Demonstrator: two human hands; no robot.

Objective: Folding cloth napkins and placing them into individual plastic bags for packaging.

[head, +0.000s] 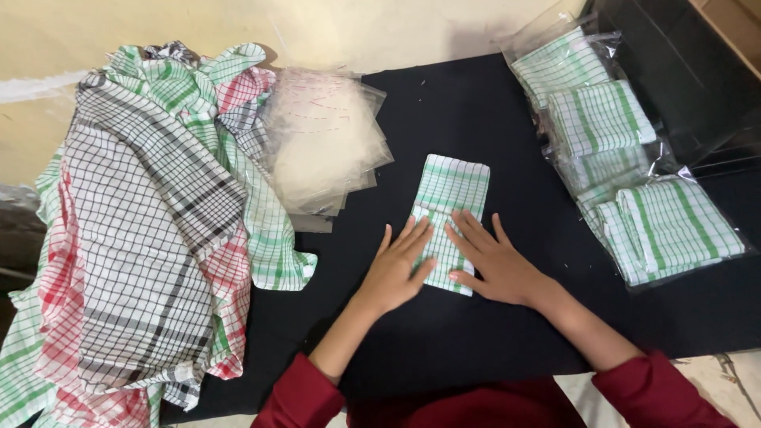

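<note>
A green-and-white checked cloth (pixel 449 190), folded into a narrow strip, lies on the black table (pixel 476 103). Both my hands rest flat on its near end with fingers spread. My left hand (pixel 399 265) presses the left side of the fold. My right hand (pixel 491 257) covers the right side beside it. Neither hand grips anything. The near end of the cloth is partly hidden under my palms. Red sleeves show at the bottom of the view.
A heap of unfolded checked cloths (pixel 151 230) in black, red and green fills the left side. A stack of clear plastic bags (pixel 325 143) lies beside it. Several bagged folded green cloths (pixel 626 158) sit at the right.
</note>
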